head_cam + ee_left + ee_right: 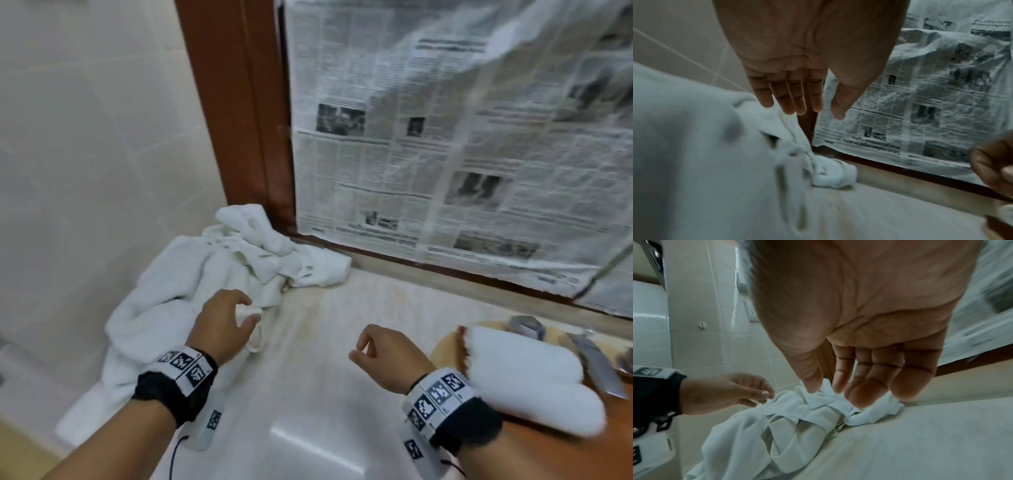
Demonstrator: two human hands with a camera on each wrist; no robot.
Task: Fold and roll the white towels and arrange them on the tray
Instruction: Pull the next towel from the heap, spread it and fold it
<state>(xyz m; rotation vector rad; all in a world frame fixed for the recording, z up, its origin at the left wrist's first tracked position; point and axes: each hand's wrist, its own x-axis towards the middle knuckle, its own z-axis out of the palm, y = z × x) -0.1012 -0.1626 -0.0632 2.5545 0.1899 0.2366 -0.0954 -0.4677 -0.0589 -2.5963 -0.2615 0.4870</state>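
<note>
Head view, nearest first: the right hand (380, 356) hangs over the pale desk (308, 394) with fingers loosely curled and nothing in it. Just to its right, two rolled towels (524, 380) lie side by side on the brown tray (445, 346), smooth, tight and even.

A little further out, the left hand (222, 325) reaches over the near edge of the heap of loose white towels (191, 274). From the head it seems to touch a small fold, but its wrist view shows the fingers (795, 95) straight and apart from the cloth, so I judge it wide and holding nothing.

The heap is crumpled and knotted, spreading from the desk's front edge back to the corner under the newspaper-covered window (445, 137).

To do this step well, take a single corner, lift one towel clear of the tangle, and spread it flat on the bare desk before folding.
</note>
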